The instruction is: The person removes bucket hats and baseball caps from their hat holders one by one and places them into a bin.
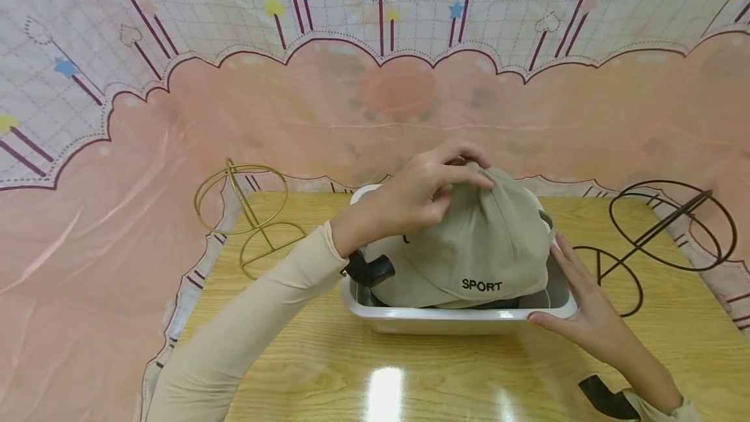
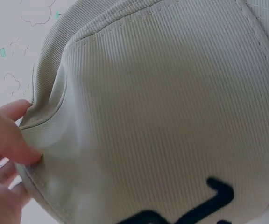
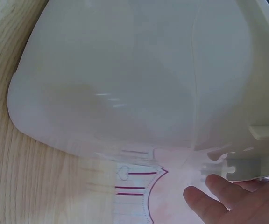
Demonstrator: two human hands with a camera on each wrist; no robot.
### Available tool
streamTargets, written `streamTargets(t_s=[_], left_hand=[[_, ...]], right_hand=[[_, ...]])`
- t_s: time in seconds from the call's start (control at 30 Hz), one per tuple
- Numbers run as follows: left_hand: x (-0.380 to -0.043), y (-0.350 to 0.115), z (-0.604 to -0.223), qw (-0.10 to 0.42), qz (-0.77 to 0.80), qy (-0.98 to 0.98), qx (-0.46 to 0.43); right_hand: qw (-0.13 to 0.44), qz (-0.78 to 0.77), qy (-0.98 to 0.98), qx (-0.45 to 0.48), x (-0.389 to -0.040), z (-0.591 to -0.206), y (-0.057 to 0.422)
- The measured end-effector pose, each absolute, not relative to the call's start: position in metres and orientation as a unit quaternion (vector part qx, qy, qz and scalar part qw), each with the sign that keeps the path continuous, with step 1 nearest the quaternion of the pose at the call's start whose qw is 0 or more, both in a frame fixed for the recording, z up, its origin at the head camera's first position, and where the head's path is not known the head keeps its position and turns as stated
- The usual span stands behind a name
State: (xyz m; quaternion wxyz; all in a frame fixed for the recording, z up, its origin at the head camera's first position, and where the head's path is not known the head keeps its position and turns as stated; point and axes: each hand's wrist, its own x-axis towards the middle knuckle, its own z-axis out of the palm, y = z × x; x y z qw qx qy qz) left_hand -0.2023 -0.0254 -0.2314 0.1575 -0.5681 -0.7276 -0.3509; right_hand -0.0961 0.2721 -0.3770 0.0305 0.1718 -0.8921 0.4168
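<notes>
A beige cap (image 1: 498, 239) with "SPORT" on its near side sits in a white plastic basin (image 1: 445, 324). My left hand (image 1: 424, 187) pinches the top of the cap between thumb and fingers; the left wrist view shows the gathered fabric (image 2: 158, 107) beside the hand (image 2: 6, 149). At the basin's right end, my right hand (image 1: 592, 318) grips the rim, thumb at the near corner and fingers along the right side. In the right wrist view, fingers (image 3: 204, 205) lie against the underside of the rim. Whatever lies beneath the cap is mostly hidden.
A gold wire stand (image 1: 252, 213) is left of the basin, and a black wire stand (image 1: 638, 239) is to its right. All rest on a wooden table (image 1: 316, 370). Behind hangs a pink patterned cloth (image 1: 246, 109).
</notes>
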Motion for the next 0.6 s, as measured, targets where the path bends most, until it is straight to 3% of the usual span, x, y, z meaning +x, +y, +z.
streamTargets(t_s=[0.23, 0.6], left_hand=[[-0.19, -0.026, -0.24, 0.183, -0.32, -0.75, -0.549], [-0.162, -0.051, -0.267, 0.14, -0.269, -0.811, -0.5]], right_hand=[[0.034, 0.414, -0.893, 0.172, -0.095, -0.378, 0.273], [0.034, 0.413, -0.894, 0.172, -0.096, -0.378, 0.273]])
